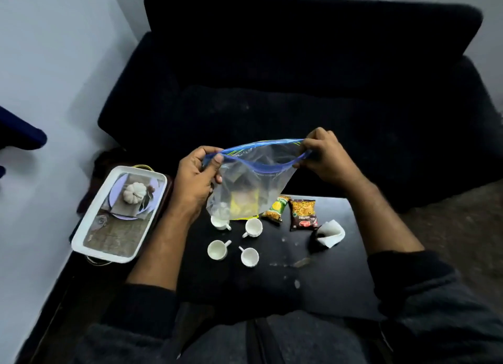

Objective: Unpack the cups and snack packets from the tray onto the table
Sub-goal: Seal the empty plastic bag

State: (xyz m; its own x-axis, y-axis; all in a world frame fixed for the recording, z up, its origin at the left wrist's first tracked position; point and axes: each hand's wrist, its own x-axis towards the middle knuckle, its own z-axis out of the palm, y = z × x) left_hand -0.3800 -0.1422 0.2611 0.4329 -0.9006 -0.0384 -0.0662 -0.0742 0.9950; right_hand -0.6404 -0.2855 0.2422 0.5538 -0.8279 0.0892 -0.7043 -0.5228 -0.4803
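Clear plastic bag (253,178) pinched by my left hand (194,178) and right hand (325,157) blurs a yellow packet (244,204); beneath it, four cups (217,249) and two packets (303,214) sit on the table (340,268).

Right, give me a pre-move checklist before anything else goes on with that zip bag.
1. Zip bag mouth held open by left hand and right hand: ok.
2. Four white cups out on the black table: ok.
3. Two snack packets on the table: ok.
4. Yellow packet seen through the bag, inside or behind it: cannot tell.
5. Tray cleared of cups and packets: ok.
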